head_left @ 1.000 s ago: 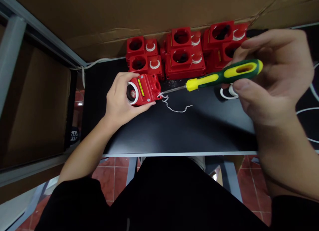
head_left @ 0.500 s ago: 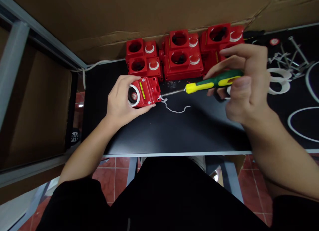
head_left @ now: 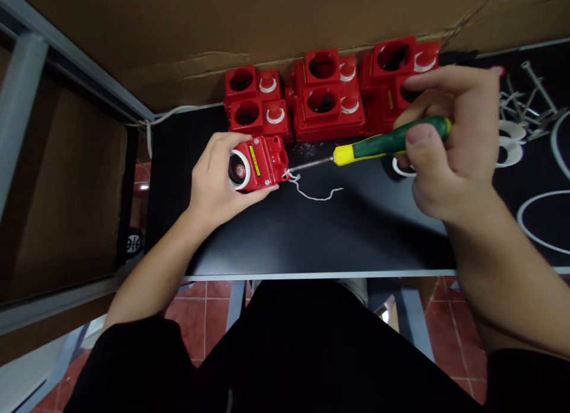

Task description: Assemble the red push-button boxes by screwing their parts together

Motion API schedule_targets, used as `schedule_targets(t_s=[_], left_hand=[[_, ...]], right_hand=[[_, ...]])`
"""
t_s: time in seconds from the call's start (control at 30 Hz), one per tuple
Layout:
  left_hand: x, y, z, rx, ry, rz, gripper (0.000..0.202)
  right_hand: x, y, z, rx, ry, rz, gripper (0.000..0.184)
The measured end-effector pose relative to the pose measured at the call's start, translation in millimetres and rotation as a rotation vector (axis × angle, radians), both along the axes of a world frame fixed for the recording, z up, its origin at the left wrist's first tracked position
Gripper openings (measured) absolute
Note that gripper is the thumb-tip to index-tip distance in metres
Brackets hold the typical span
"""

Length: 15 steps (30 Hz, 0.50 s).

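My left hand (head_left: pixel 215 178) is closed round a red plastic housing (head_left: pixel 260 162) with a white ring and a yellow label, lying on its side on the black table (head_left: pixel 312 235). In my right hand (head_left: pixel 449 146) is a green and yellow screwdriver (head_left: pixel 378 147), fingers wrapped round the handle. Its metal tip meets the right end of the housing, where a thin white thread (head_left: pixel 314 191) trails off onto the table.
Several more red housings (head_left: pixel 327 98) stand in a row along the back against a cardboard sheet (head_left: pixel 249 27). White rings (head_left: pixel 507 149) and metal rods (head_left: pixel 529 101) lie at the right. The table's front edge runs just above my lap.
My right hand has shifted its grip on the screwdriver handle, fingers turning round it, and the handle end has risen slightly. The housing and left hand have stayed put.
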<state>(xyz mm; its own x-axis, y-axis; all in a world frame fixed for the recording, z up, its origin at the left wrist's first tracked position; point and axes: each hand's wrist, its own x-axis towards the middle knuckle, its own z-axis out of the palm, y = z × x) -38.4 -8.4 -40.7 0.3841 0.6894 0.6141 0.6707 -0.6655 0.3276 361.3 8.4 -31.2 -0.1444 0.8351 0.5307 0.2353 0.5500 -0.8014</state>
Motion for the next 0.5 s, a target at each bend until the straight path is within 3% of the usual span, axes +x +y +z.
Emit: schedule_targets(t_s=[0.1,0.3,0.5], left_hand=[[-0.4,0.7,-1.6,0.001,-0.008,0.007,0.09],[-0.7,1.1,-4.2,-0.038,-0.05,-0.015,0.091],[-0.2,-0.2,-3.9,-0.095,-0.065,-0.005,0.087]], right_hand=[[-1.4,6.8,-6.1,0.152,0.02,-0.002,0.061],[-3.8,13.7,-10.5,0.125,0.114,0.15,0.063],[-1.2,14.3,-7.9,0.065,0.21,0.154,0.058]])
